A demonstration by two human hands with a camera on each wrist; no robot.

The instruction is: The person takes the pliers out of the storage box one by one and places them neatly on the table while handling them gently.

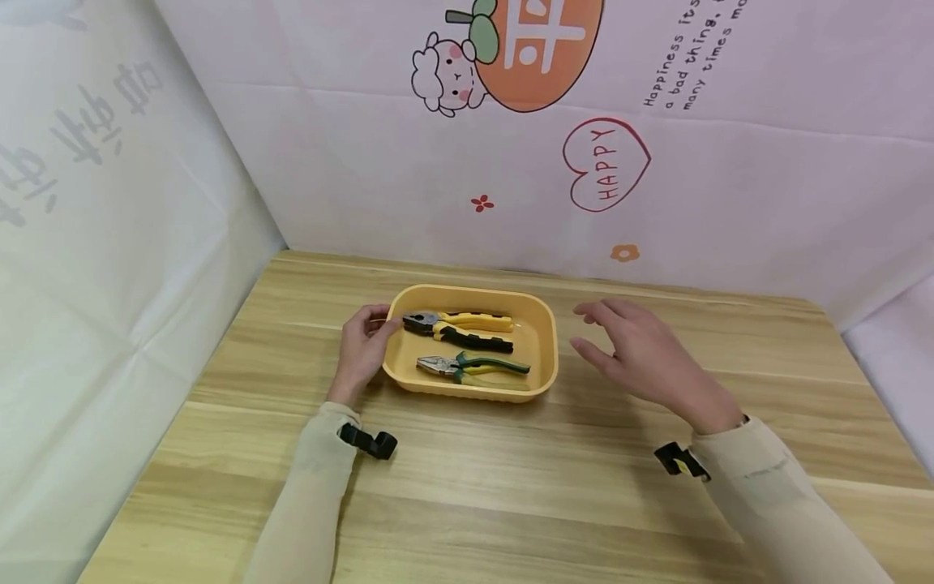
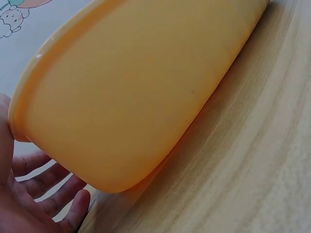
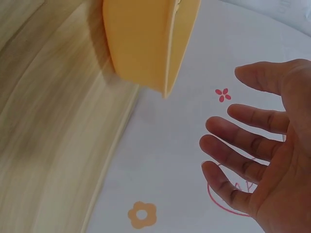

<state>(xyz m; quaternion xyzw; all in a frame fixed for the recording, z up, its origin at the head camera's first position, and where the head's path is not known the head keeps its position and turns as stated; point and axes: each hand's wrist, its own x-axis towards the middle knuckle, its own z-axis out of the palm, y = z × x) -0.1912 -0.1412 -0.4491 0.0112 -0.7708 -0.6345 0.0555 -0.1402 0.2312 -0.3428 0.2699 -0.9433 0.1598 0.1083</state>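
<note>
At the left end of the tray (image 1: 540, 345), the left hand (image 1: 361, 350) pinches the rim, thumb over it and bent fingers outside. The tray, on the wooden table (image 1: 467, 503), looks smooth, stiff and light, though its load probably adds weight; both end rims seem good holds. Inside, yellow-and-black pliers (image 1: 442, 328) lie toward the tray's far side, green-and-yellow pliers (image 1: 461, 367) nearer. Right of the tray, apart from it, the right hand (image 1: 645, 357) holds nothing, fingers spread.

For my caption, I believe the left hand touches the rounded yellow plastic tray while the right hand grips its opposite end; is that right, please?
Not quite: the head view shows the right hand apart from the yellow plastic tray; the left hand does touch it.
</note>
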